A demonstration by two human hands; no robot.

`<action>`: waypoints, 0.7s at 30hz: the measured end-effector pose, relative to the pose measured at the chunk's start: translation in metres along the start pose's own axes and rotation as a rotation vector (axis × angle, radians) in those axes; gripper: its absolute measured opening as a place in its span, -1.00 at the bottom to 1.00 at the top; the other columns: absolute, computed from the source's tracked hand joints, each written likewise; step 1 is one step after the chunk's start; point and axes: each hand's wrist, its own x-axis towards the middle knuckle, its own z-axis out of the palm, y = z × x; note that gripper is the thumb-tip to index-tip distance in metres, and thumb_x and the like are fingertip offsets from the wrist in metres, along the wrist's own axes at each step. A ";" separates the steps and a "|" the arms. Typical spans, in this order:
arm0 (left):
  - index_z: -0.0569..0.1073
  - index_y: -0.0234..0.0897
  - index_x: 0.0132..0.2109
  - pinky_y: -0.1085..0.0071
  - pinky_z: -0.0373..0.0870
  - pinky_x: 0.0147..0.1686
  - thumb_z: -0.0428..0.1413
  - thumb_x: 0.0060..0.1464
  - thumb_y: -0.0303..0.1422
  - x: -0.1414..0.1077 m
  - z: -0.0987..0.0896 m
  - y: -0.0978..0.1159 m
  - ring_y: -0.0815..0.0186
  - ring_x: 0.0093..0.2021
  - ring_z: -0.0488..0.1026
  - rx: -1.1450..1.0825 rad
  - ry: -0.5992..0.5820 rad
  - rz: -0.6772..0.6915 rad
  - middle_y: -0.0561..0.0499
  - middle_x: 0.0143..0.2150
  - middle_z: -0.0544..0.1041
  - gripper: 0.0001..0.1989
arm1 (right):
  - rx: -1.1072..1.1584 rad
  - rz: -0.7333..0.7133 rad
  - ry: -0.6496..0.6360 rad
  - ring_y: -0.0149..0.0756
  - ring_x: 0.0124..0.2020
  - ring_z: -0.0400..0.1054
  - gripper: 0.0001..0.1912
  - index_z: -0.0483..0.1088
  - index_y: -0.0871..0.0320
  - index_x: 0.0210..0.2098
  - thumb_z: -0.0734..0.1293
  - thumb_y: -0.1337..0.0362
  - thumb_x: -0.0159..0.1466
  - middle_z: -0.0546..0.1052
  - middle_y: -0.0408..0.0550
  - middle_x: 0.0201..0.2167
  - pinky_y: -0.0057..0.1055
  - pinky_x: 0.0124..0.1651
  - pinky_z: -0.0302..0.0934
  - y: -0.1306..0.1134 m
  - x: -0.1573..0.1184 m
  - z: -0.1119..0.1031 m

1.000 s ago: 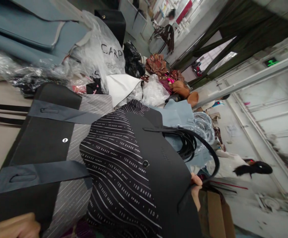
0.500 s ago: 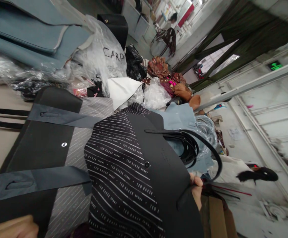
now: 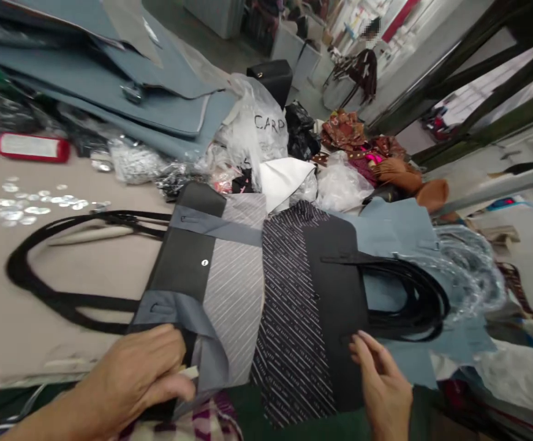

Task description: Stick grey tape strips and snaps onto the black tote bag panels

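Note:
My left hand [image 3: 142, 367] is closed over the near grey strap tab [image 3: 181, 306] of an opened-out bag body, a small whitish piece [image 3: 188, 372] showing between thumb and fingers. That body has a dark panel [image 3: 186, 251] with a white round dot and a grey striped lining [image 3: 234, 288]. To its right lies a black striped lining piece [image 3: 289, 318] printed with lettering, joined to a black bag panel [image 3: 340, 306]. At that panel's right edge, my right hand [image 3: 381, 380] pinches with thumb and forefinger near a handle end. Black looped handles [image 3: 413, 294] extend rightward beyond it.
Blue-grey sheets [image 3: 165, 73] are heaped at the back left. A red-and-white bottle [image 3: 32, 147] lies near scattered clear discs [image 3: 18, 202]. Plastic bags [image 3: 261, 116] and brown leather pieces [image 3: 399, 174] line the back. More light blue pieces [image 3: 390, 226] sit under the handles.
The black striped piece and its panel, earlier raised close to me, now lie flat. Several looped handles show together. My left hand has come rightward onto the strap tab; the view has shifted.

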 end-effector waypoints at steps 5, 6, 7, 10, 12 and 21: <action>0.24 -0.27 -0.48 0.35 0.06 -0.50 0.05 0.25 -0.08 -0.003 -0.011 0.004 0.39 -0.51 0.17 0.114 -0.092 0.091 0.11 -0.53 0.26 -0.56 | 0.187 -0.518 -0.778 -0.27 -0.34 0.50 -0.83 0.56 0.03 -0.20 0.39 0.34 0.21 0.59 -0.08 -0.36 -0.38 -0.26 0.42 -0.089 -0.100 0.076; 0.24 -0.26 -0.47 0.35 0.06 -0.49 0.07 0.23 -0.08 -0.004 -0.013 0.006 0.38 -0.50 0.17 0.120 -0.102 0.105 0.11 -0.53 0.26 -0.58 | 0.213 -0.626 -0.855 -0.29 -0.31 0.49 -0.77 0.53 0.06 -0.15 0.38 0.40 0.21 0.59 -0.08 -0.33 -0.40 -0.23 0.40 -0.101 -0.113 0.085; 0.25 -0.27 -0.46 0.34 0.05 -0.49 0.08 0.23 -0.09 -0.006 -0.015 0.007 0.37 -0.49 0.17 0.124 -0.101 0.107 0.11 -0.52 0.27 -0.59 | 0.232 -0.719 -0.906 -0.29 -0.29 0.48 -0.73 0.50 0.09 -0.12 0.38 0.45 0.20 0.59 -0.07 -0.32 -0.40 -0.20 0.39 -0.110 -0.123 0.093; 0.28 -0.27 -0.42 0.34 0.03 -0.48 0.06 0.25 -0.12 -0.011 -0.019 0.008 0.35 -0.48 0.17 0.136 -0.095 0.106 0.10 -0.50 0.28 -0.63 | 0.246 -0.898 -0.990 -0.27 -0.27 0.45 -0.80 0.48 0.15 -0.15 0.35 0.47 0.24 0.58 -0.03 -0.32 -0.36 -0.17 0.34 -0.123 -0.140 0.108; 0.28 -0.27 -0.41 0.32 0.02 -0.48 0.04 0.28 -0.15 -0.016 -0.021 0.008 0.34 -0.48 0.17 0.150 -0.086 0.100 0.09 -0.49 0.29 -0.65 | 0.229 -0.962 -1.023 -0.28 -0.33 0.42 -0.87 0.47 0.16 -0.22 0.31 0.45 0.29 0.57 -0.03 -0.38 -0.35 -0.23 0.30 -0.125 -0.144 0.113; 0.34 -0.23 -0.32 0.44 0.17 -0.49 -0.10 0.36 -0.16 -0.040 -0.020 0.002 0.41 -0.50 0.37 0.042 -0.043 -0.184 0.14 -0.48 0.42 -0.67 | 0.146 -1.165 -0.899 -0.28 -0.43 0.33 -0.86 0.36 0.16 -0.31 0.21 0.46 0.31 0.47 -0.06 -0.48 -0.38 -0.36 0.17 -0.119 -0.160 0.140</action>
